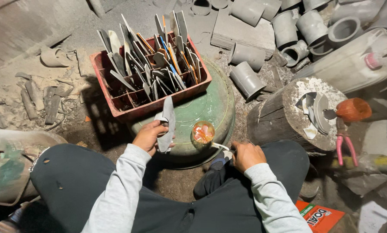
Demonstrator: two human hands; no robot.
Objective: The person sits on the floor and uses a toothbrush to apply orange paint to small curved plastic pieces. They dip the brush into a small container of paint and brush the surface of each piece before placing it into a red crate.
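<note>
Seated on dusty ground, legs in dark trousers, grey sleeves. Left hand closed around a grey blade-shaped piece, fingers wrapped about its lower half, piece held upright and slightly tilted, tip pointing toward the crate. Right hand curled shut on a thin white stick or brush handle, which runs toward a small round tin holding orange-red contents; whether the tip touches the contents cannot be told.

Tin standing on an overturned green basin, near its front edge, just beside the held piece. Red plastic crate resting partly on the basin's far side, divided into compartments and packed with many similar grey blades standing on end, a few with orange or blue edges.

To the right, a wooden stump bearing several curved grey offcuts and an orange cup-shaped object. Pink-handled pliers leaning at the stump's right side. Behind, a heap of grey pipe sections and a pale plastic canister. Broken grey scraps scattered on the ground at left. Orange carton at lower right by the knee.
</note>
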